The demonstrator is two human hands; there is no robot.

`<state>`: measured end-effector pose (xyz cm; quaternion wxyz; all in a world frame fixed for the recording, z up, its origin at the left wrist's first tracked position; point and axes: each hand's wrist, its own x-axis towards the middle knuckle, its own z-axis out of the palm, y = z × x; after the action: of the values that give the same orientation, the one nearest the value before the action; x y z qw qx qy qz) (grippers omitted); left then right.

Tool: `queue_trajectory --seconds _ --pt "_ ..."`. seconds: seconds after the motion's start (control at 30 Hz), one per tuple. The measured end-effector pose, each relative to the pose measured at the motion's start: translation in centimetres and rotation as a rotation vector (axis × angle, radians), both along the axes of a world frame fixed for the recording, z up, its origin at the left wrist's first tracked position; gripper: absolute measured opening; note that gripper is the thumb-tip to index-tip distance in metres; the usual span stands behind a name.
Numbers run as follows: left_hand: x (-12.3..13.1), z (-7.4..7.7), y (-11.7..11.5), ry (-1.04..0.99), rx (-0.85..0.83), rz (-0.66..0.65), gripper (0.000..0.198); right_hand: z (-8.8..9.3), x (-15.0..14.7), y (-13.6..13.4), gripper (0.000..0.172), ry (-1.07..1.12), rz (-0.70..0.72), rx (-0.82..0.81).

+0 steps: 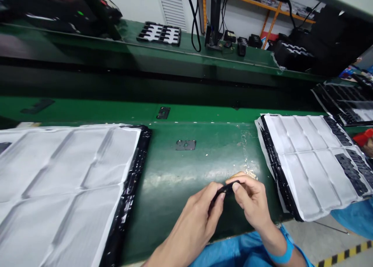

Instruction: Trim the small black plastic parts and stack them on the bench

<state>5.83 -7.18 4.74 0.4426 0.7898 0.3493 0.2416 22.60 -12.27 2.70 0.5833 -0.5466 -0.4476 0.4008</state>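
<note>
In the head view, the left hand (pixel 198 216) and right hand (pixel 252 199) each have their grip pinched on one end of a small black part (pixel 225 188). They hold it just above the green table (pixel 186 170), between the left tray (pixel 67 181) and the right tray (pixel 309 158). The step looks like fingertip work on that part, and any further move calls for a steady pinch from both sides so it does not slip.

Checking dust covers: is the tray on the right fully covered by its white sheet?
Not fully. The white sheet is spread over most of the right tray, but black parts show uncovered along its right side.
</note>
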Motion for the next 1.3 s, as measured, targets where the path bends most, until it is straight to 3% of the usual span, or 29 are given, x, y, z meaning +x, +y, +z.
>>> queue_trajectory --seconds 0.47,0.77,1.3 --pt "0.4 0.0 0.5 0.061 -0.061 -0.032 0.018 -0.7 -0.4 0.1 0.025 -0.029 -0.06 -0.008" --pt "0.6 -1.7 -0.1 0.075 0.055 -0.024 0.017 -0.7 -0.3 0.3 0.024 -0.018 -0.1 -0.008" --pt "1.4 -0.9 0.2 0.174 -0.044 -0.092 0.02 -1.2 0.4 -0.3 0.026 -0.054 -0.1 -0.025"
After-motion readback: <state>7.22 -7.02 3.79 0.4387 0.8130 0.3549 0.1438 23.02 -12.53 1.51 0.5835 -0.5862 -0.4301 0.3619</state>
